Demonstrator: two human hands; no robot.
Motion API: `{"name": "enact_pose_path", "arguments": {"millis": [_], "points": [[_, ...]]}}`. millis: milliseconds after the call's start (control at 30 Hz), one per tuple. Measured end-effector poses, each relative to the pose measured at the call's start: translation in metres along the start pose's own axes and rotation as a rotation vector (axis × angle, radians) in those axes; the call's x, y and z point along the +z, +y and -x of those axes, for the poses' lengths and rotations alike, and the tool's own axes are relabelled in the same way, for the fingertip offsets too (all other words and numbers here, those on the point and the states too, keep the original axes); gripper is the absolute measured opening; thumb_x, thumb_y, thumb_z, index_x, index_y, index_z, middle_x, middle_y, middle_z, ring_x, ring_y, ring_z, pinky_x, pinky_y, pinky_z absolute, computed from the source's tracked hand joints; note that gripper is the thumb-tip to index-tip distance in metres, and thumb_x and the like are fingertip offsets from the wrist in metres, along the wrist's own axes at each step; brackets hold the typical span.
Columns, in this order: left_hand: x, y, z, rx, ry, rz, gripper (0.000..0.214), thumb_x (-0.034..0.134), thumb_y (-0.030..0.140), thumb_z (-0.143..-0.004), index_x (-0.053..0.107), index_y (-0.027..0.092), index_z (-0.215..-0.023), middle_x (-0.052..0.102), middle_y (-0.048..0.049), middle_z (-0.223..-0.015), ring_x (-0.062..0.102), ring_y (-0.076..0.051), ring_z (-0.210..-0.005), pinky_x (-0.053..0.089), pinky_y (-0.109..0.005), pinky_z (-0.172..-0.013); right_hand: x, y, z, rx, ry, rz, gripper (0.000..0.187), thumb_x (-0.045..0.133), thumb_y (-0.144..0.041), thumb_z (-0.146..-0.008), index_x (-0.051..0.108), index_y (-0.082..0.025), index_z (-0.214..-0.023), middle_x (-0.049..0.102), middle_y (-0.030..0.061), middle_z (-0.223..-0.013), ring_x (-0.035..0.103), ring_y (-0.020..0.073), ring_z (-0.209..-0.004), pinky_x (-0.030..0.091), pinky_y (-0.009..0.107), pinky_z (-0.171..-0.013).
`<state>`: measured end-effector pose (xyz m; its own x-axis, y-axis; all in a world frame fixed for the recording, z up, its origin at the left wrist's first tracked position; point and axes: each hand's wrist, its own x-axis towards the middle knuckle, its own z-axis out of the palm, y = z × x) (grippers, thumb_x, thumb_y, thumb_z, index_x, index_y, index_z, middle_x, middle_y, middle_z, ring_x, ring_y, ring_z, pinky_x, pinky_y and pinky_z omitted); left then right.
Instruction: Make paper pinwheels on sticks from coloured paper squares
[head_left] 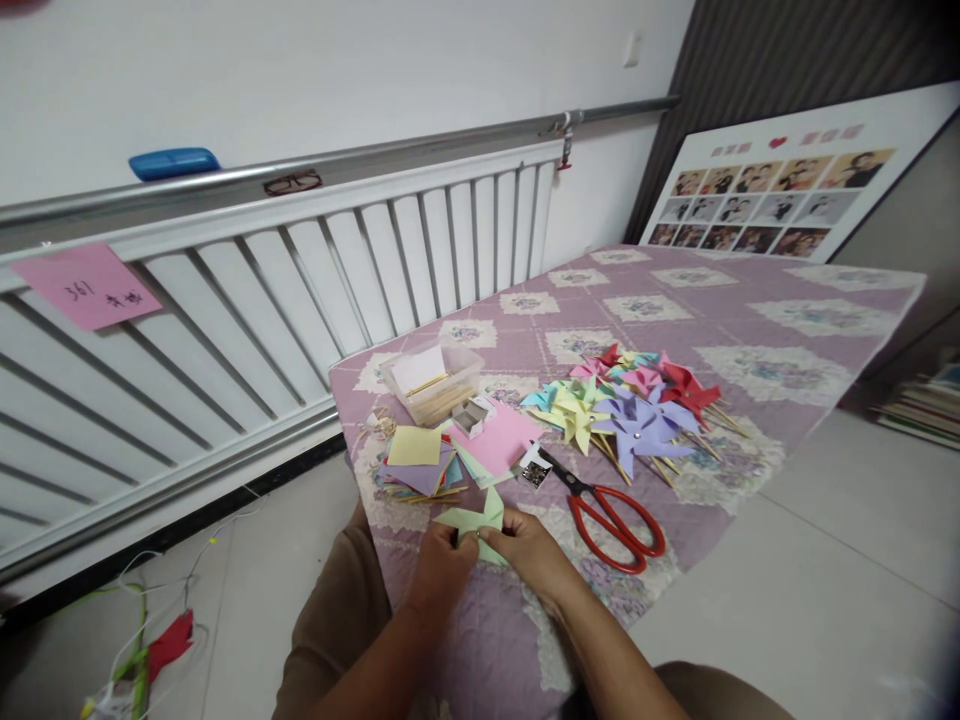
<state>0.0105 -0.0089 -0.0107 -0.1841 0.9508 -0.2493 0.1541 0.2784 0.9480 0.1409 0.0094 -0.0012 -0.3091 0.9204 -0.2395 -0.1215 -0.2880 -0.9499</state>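
A pale green paper pinwheel (489, 508) is held between both hands above the near edge of the table. My left hand (444, 562) pinches its left side. With thumb and fingers, my right hand (528, 545) grips it close to the centre, where a small dark pin head shows. Just beyond lie a stack of coloured paper squares (415, 447), pink paper (504, 436) and a small grey box (471, 416). Red-handled scissors (600, 505) rest to the right of my right hand, beside a little packet of dark pins (535, 470).
Several finished pinwheels on sticks (634, 410) lie in a heap at the right. A clear plastic box (435, 385) with sticks stands at the back left. The flowered cloth (750, 320) covers the table; a white radiator (360, 260) runs behind it.
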Motion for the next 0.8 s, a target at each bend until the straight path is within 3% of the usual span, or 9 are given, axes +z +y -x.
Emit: {"name": "enact_pose_path", "arguments": {"millis": [433, 600, 700, 800], "points": [[-0.013, -0.011, -0.015, -0.06, -0.194, 0.083, 0.018, 0.061, 0.029, -0.064, 0.067, 0.012, -0.064, 0.063, -0.0008, -0.057, 0.051, -0.012, -0.05, 0.035, -0.023, -0.05, 0.002, -0.01, 0.002, 0.009, -0.03, 0.026, 0.029, 0.069, -0.041, -0.066, 0.071, -0.016, -0.083, 0.07, 0.0006, -0.072, 0.058, 0.0163, -0.062, 0.043, 0.027, -0.06], [-0.013, -0.008, -0.012, -0.057, -0.212, 0.148, 0.015, 0.063, 0.026, -0.064, 0.069, 0.012, -0.067, 0.065, -0.0008, -0.06, 0.052, -0.011, -0.051, 0.036, -0.022, -0.05, 0.003, -0.009, 0.0, -0.015, -0.064, 0.071, 0.035, 0.069, -0.047, -0.066, 0.07, -0.015, -0.08, 0.07, 0.0023, -0.072, 0.057, 0.0161, -0.062, 0.043, 0.027, -0.059], [-0.015, -0.007, -0.006, -0.04, -0.216, 0.301, 0.016, 0.065, 0.027, -0.065, 0.068, 0.012, -0.068, 0.066, -0.0008, -0.061, 0.054, -0.012, -0.054, 0.04, -0.022, -0.055, -0.001, -0.007, -0.003, -0.05, -0.052, 0.156, 0.039, 0.064, -0.053, -0.069, 0.067, -0.015, -0.072, 0.063, 0.0005, -0.062, 0.053, 0.0135, -0.055, 0.039, 0.024, -0.053], [-0.025, -0.007, 0.003, -0.072, -0.235, 0.599, 0.017, 0.071, 0.026, -0.062, 0.068, 0.013, -0.073, 0.067, -0.0009, -0.064, 0.057, -0.012, -0.056, 0.044, -0.023, -0.059, -0.008, -0.007, -0.008, -0.096, 0.041, 0.221, 0.043, 0.05, -0.056, -0.08, 0.064, -0.015, -0.078, 0.061, 0.0007, -0.065, 0.053, 0.013, -0.056, 0.037, 0.022, -0.05]]}}
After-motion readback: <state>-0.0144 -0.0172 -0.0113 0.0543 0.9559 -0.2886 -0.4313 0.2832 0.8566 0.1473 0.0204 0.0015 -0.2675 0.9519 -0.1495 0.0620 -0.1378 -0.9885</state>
